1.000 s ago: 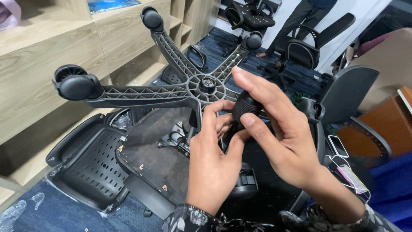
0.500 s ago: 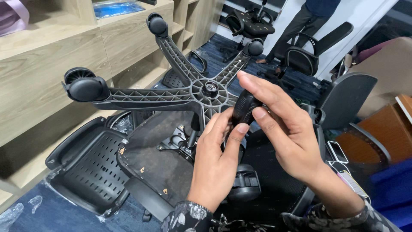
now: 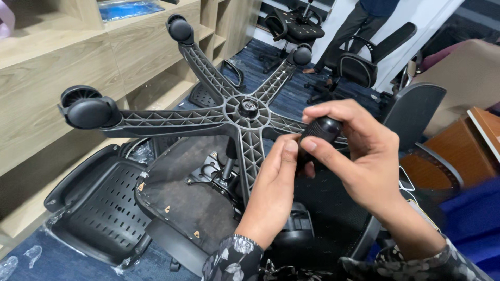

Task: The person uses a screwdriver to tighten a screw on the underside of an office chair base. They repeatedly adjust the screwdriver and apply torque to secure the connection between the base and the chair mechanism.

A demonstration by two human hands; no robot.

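An office chair lies upside down with its black five-armed base [image 3: 208, 112] pointing up at me. My right hand [image 3: 359, 156] is shut on a black caster wheel [image 3: 320, 129] beside one arm of the base. The fingertips of my left hand [image 3: 273, 182] press against the same wheel from the left. Other casters sit on the arm ends: a large one [image 3: 86, 110] at the left, one [image 3: 179, 28] at the top, one [image 3: 301, 54] further back. The seat underside [image 3: 187, 192] with its metal mechanism [image 3: 219, 171] lies below the base.
A perforated black chair back [image 3: 99, 203] lies on the blue carpet at the left. Wooden shelving [image 3: 62, 67] lines the left side. Other black chairs [image 3: 364, 62] stand behind, where a person's legs [image 3: 359, 23] show. A brown cabinet [image 3: 458, 151] stands at the right.
My right hand has turned and lowered the caster wheel to the right, closing around it. My left hand has followed, its fingertips staying on the wheel.
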